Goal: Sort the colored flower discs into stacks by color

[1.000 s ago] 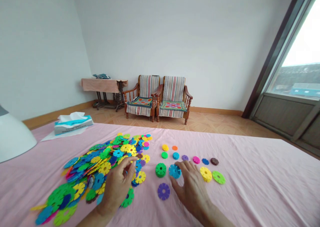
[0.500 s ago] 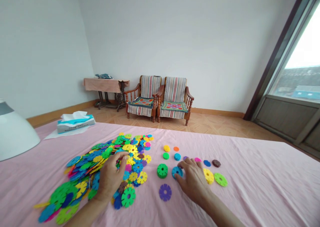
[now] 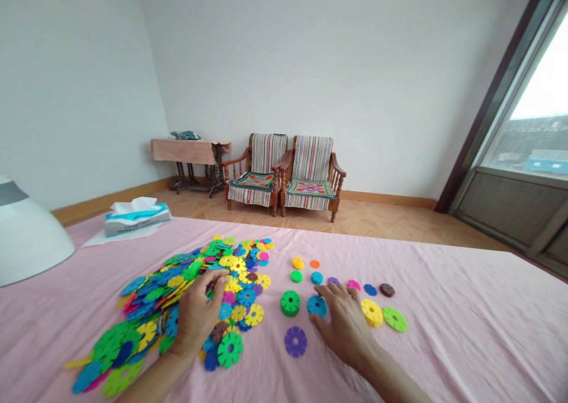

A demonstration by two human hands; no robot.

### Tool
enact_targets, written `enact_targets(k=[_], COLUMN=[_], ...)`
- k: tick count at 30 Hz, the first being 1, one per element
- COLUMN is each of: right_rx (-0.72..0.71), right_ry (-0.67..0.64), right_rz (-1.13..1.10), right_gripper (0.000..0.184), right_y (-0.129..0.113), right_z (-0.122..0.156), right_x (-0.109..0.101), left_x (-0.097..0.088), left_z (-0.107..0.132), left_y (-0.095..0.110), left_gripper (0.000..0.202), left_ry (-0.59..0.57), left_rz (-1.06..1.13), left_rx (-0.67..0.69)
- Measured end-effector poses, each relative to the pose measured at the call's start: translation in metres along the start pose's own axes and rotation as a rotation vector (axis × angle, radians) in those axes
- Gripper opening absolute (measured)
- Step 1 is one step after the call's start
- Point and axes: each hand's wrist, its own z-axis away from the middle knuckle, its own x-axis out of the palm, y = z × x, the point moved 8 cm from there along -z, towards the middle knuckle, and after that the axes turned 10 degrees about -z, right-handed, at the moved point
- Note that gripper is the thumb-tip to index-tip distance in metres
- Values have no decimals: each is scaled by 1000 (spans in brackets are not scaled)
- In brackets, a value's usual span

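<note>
A big heap of flat plastic snowflake discs (image 3: pixel 177 296) in several colours lies on the pink cloth. My left hand (image 3: pixel 198 315) rests on the heap's right side, its fingers pinched on a piece I cannot make out. My right hand (image 3: pixel 344 323) lies over the sorted discs with fingers spread, fingertips touching a blue stacked disc (image 3: pixel 316 306). A green stack (image 3: pixel 290 303) stands beside it and a purple disc (image 3: pixel 295 341) lies in front. Yellow (image 3: pixel 371 312) and light green (image 3: pixel 394 319) discs lie to the right.
A row of small discs (image 3: pixel 337 277) sits behind the sorted ones. A tissue box (image 3: pixel 136 216) and a white dome-shaped object (image 3: pixel 26 240) stand at the left. Beyond the table (image 3: pixel 465 326) are two wooden chairs (image 3: pixel 284 175) and a side table (image 3: pixel 190 151).
My left hand has moved forward and up onto the heap. My right hand slid slightly and stays on the blue disc. The view shifted a little.
</note>
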Motion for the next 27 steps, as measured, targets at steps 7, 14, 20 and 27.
enact_targets(k=[7, 14, 20, 27], right_rx=[43, -49, -127, -53], right_ry=[-38, 55, -125, -161], right_rz=[-28, -168, -217, -76], right_gripper=[42, 22, 14, 23], right_y=[2, -35, -85, -112], right_z=[-1, 7, 15, -8], right_x=[2, -12, 27, 59], left_x=[2, 0, 1, 6], left_z=[1, 2, 6, 7], left_y=[-2, 9, 15, 8], left_gripper=[26, 23, 23, 23], left_ry=[17, 11, 20, 14], left_rz=[-14, -31, -37, -40], left_rx=[25, 120, 172, 178])
